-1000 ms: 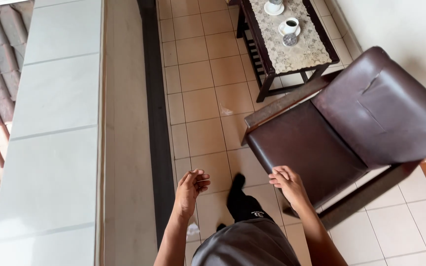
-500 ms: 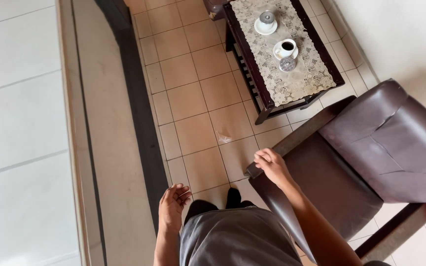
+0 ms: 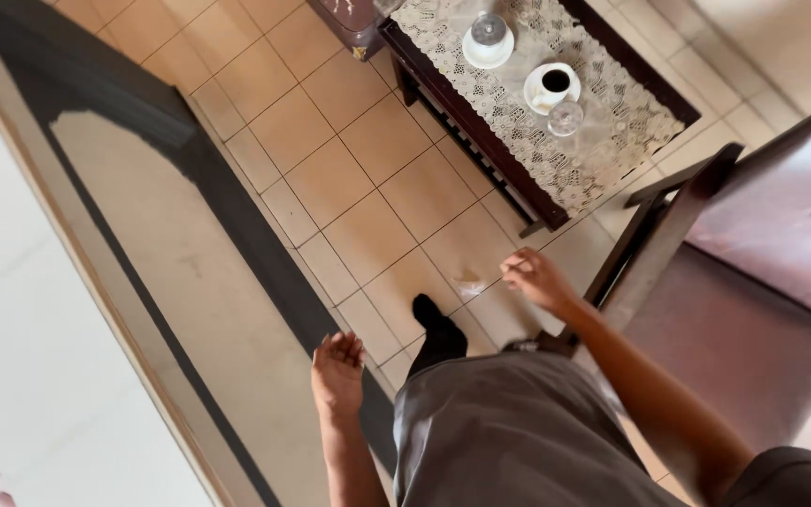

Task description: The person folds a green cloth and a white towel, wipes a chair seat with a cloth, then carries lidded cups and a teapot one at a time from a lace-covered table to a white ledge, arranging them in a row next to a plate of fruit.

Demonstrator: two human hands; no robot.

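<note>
2 hands are seen empty: left hand (image 3: pixel 337 371) fingers loosely curled, right hand (image 3: pixel 535 278) fingers bent near 1 armchair (image 3: pixel 753 282); 1 cup (image 3: pixel 552 87) sits on the desk (image 3: pixel 612 131).

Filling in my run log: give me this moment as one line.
left hand: empty, open | right hand: empty, beside armchair arm | ahead: coffee table, cup | floor: tiled

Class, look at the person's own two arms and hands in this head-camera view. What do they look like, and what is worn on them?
Both forearms are bare, as are the left hand and right hand: no gloves, watch or rings show. A grey short sleeve covers the right upper arm, matching the grey garment below.
</note>
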